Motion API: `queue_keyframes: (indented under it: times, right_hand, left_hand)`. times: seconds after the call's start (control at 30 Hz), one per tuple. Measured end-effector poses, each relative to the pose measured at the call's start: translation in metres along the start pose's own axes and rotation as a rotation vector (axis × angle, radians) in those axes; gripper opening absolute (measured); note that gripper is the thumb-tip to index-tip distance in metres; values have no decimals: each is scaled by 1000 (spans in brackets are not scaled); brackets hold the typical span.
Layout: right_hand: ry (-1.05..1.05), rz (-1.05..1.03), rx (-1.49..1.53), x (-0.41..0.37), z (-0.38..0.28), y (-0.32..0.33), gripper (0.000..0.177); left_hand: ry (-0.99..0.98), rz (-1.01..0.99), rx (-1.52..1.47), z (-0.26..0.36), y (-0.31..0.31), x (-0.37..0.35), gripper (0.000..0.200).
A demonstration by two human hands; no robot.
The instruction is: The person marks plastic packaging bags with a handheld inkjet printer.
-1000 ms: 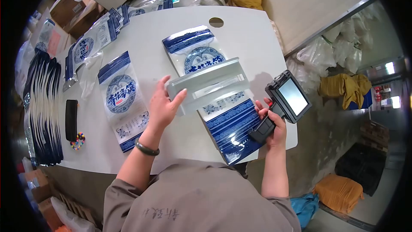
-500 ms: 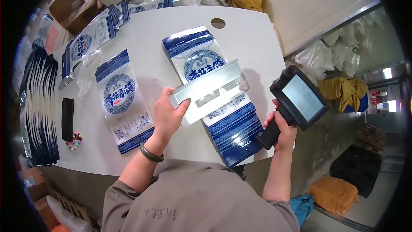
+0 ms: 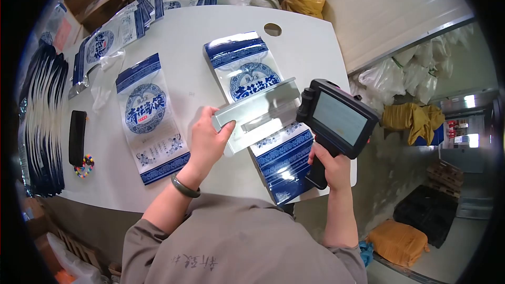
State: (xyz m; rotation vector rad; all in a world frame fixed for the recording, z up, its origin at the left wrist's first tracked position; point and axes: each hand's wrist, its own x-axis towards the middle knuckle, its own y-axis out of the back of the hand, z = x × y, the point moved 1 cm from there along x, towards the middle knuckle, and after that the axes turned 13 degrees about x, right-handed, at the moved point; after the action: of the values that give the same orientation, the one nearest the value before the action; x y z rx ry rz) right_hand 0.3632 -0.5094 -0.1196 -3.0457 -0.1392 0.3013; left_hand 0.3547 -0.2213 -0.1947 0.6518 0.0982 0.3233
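Note:
My left hand grips the left end of a metal stencil plate with a slot cut through it, thumb on top. The plate lies across a stack of blue-and-white printed plastic bags fanned at the lower end. In my right hand is a black handheld inkjet printer, fingers wrapped round its pistol grip. Its screen faces up toward me, and its head end overlaps the plate's right end in this view. To the left, a separate printed bag lies flat on the white table.
A long row of stacked bags stands at the table's left edge. Beside it lie a black case and a beaded bracelet. More bags are piled at the back left. A round hole pierces the tabletop.
My right hand has moved the printer left, bringing its head to the plate's right end. The left hand keeps the plate on the stack. The view has shifted slightly.

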Motion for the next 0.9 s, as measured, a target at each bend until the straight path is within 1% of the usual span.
queue_keyframes:
  times: [0.07,0.17,0.27,0.4,0.5,0.57,0.63,0.67,0.77,0.8,0.9]
  right_hand:
    - [-15,-47,-37,3,-3,-3,21]
    - [-48,-89,-65,5,-7,-9,19]
    - [-134,-108,-149,7,-11,-15,18]
    - [-210,-109,-191,7,-18,-37,18]
    - [-261,-157,-306,4,-25,-58,18]
    - [-232,-190,-348,1,-22,-66,22]
    - [-177,-218,-404,0,-15,-70,24]
    - [-188,-247,-468,1,-14,-72,26]
    - [-264,-273,-666,3,-8,-78,25]
    - [-296,-254,-782,3,-17,-86,31]
    - [-267,-251,-765,8,-11,-84,32]
  left_hand:
    - [40,-46,11,2,2,2,32]
    - [30,-19,23,0,1,1,32]
    - [-4,34,18,-2,-2,1,31]
    - [-19,80,29,-5,-4,-1,31]
    - [-11,88,23,-7,-6,-1,30]
    - [-6,88,20,-8,-7,-2,30]
    - [15,40,17,-6,-4,-1,28]
    - [25,14,16,-5,-3,-1,28]
    - [-26,89,21,-12,-10,-1,30]
    - [-31,88,20,-13,-11,-1,30]
    - [-31,88,11,-13,-10,-1,30]
